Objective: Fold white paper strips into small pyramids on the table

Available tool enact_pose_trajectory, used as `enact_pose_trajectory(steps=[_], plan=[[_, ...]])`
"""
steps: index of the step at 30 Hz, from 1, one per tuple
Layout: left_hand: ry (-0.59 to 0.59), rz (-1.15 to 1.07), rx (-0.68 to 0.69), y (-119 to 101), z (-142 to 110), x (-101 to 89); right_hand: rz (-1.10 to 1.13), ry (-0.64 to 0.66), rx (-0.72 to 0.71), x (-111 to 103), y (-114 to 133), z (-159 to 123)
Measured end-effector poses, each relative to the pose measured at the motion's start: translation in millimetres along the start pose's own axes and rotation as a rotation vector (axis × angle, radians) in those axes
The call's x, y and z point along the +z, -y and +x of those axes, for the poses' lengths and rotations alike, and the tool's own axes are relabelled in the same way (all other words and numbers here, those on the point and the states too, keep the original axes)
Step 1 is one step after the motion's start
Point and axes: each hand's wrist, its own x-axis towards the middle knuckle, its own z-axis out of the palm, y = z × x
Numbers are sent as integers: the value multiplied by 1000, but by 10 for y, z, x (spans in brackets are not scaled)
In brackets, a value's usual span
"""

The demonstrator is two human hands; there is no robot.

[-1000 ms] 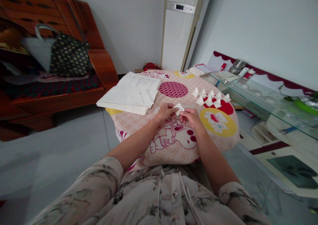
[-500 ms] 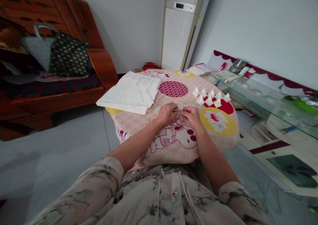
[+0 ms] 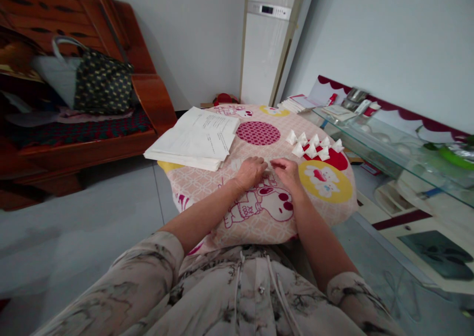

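My left hand (image 3: 252, 171) and my right hand (image 3: 286, 171) rest fingertip to fingertip on the round table's patterned cloth (image 3: 259, 217), knuckles up and fingers curled down. They press on a small white folded paper, which is almost wholly hidden under the fingers. Beyond my right hand lies a cluster of several small folded white paper pieces (image 3: 314, 146). A thick stack of printed white sheets (image 3: 196, 138) lies beyond my left hand at the table's far left.
A glass-topped stand (image 3: 388, 148) with small items runs along the right wall. To the left is a wooden bench (image 3: 74, 143) with a dark patterned bag (image 3: 99, 81). A tall white air conditioner (image 3: 264, 44) stands behind the table.
The folded paper was held up between both hands' fingertips; both hands have lowered it to the cloth and now cover it, pressing down.
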Motion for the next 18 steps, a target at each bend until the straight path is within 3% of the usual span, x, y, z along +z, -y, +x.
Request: enact_pose_trajectory(steps=[8, 15, 18], plan=[[148, -54, -33, -71, -70, -50, -324, 293, -211, -29, 42, -93], [150, -293, -91, 147, -94, -104, -490, 329, -291, 2, 60, -111], [152, -383, -13, 239, -87, -96, -472, 343, -260, -18, 77, -104]])
